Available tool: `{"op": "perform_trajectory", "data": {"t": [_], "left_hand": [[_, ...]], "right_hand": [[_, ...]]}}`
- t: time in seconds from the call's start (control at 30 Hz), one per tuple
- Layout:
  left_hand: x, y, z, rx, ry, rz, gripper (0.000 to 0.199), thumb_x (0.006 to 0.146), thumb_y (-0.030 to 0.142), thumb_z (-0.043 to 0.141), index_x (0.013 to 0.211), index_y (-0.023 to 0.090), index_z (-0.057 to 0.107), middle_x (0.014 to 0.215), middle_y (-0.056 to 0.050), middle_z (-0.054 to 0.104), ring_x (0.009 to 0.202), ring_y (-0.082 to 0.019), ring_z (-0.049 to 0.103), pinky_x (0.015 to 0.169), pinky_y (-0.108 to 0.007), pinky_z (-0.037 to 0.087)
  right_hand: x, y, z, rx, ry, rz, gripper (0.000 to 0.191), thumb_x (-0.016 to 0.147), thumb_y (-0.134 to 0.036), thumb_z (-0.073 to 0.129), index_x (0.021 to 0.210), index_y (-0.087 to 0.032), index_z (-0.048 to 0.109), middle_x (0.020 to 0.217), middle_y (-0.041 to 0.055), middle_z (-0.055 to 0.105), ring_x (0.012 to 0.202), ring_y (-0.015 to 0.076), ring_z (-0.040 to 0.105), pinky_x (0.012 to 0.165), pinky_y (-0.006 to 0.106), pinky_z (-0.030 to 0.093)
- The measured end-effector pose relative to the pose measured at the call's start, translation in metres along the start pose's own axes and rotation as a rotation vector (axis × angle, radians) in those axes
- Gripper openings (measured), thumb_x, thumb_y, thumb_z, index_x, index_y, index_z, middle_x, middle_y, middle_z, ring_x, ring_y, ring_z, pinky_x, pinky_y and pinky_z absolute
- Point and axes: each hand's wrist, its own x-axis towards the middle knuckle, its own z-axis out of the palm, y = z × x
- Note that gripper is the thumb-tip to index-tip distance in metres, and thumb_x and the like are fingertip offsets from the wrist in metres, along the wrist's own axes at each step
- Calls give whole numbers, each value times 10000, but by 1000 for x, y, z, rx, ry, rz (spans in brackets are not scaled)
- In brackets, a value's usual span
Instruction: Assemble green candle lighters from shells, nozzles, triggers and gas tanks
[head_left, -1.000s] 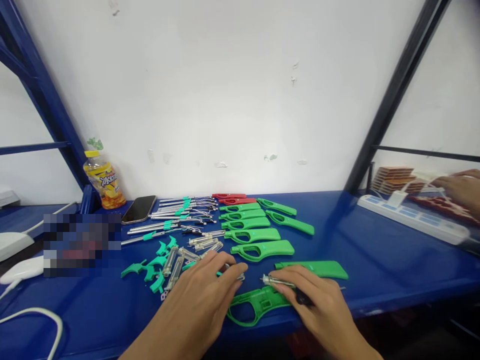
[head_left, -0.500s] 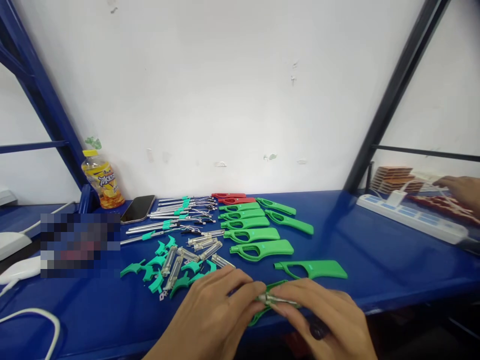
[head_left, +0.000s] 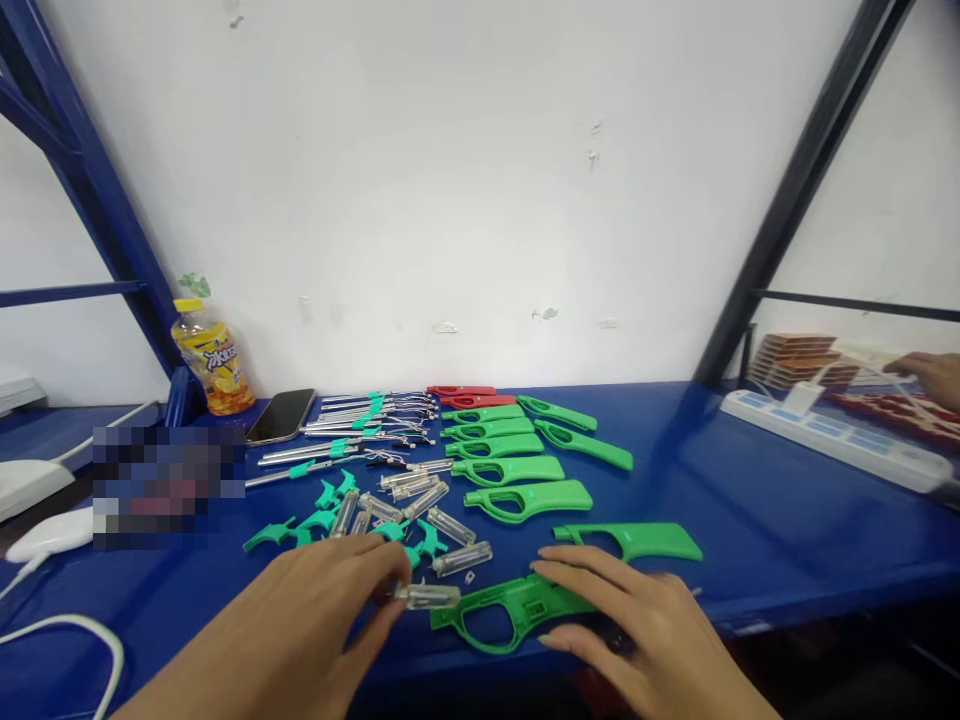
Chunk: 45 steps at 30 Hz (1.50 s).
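Note:
Between the thumb and fingers of my left hand (head_left: 322,610) is a clear plastic lighter fuel tank (head_left: 433,597), held just left of an open green lighter shell half (head_left: 491,607). My right hand (head_left: 615,610) grips the handle end of this shell half, its hollow inner side facing up. Something dark shows beneath the right palm; its kind is hidden. Another clear tank (head_left: 463,558) and a tiny metal piece (head_left: 469,578) lie just beyond the shell. More clear tanks (head_left: 424,498) and teal triggers (head_left: 277,533) lie loose beyond my left hand.
Several green shell halves (head_left: 529,497) and two red ones (head_left: 480,401) lie in a column. Metal lighter tubes with wires (head_left: 322,453), a phone (head_left: 281,416) and a bottle (head_left: 214,355) are left. A power strip (head_left: 832,440) and another person's hand (head_left: 934,375) are right.
My hands were together over the green shell half; now my left hand is further left with a clear tank. The shell's open inside shows, and my right hand has shifted slightly right.

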Motion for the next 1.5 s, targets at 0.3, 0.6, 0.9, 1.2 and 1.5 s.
{"op": "perform_trajectory", "data": {"t": [0.3, 0.6, 0.9, 1.2, 1.5], "left_hand": [[-1, 4, -10, 35, -332, -260, 306, 1005, 341, 425, 990, 289, 726, 1013, -37, 760, 907, -245, 690, 778, -355, 436], [-4, -13, 10, -80, -227, -183, 276, 1038, 380, 435, 1008, 324, 704, 1068, -2, 749, 986, -240, 693, 855, -375, 426], [-1, -10, 8, -86, -257, -202, 279, 1012, 387, 435, 1056, 332, 705, 1135, -15, 757, 1059, -261, 706, 906, -392, 457], [-2, -14, 17, -81, -211, -188, 334, 1017, 426, 385, 1033, 322, 702, 1131, -30, 766, 1044, -256, 709, 924, -410, 472], [1, -11, 7, -96, -246, -183, 330, 1011, 397, 447, 1121, 339, 752, 1195, -20, 781, 1093, -245, 720, 992, -374, 510]], "right_hand": [[3, 3, -3, 203, -115, 28, 277, 1104, -537, 536, 1224, -377, 727, 1153, -40, 815, 883, 126, 825, 726, 209, 642], [-17, 74, -45, 167, 213, 256, 301, 961, -640, 732, 1053, -368, 821, 1045, -32, 846, 906, 174, 832, 857, 198, 634], [-35, 139, -34, 79, 139, 613, 670, 783, -951, 631, 955, -341, 848, 914, 2, 860, 737, 281, 810, 641, 357, 623], [-40, 124, -37, 153, 102, 585, 519, 858, -826, 684, 1037, -367, 848, 1118, -3, 857, 1004, 303, 823, 922, 388, 664], [-42, 113, -39, 274, -151, 515, 521, 863, -775, 724, 1170, -374, 855, 1244, 30, 831, 1164, 368, 793, 1038, 460, 639]]}}
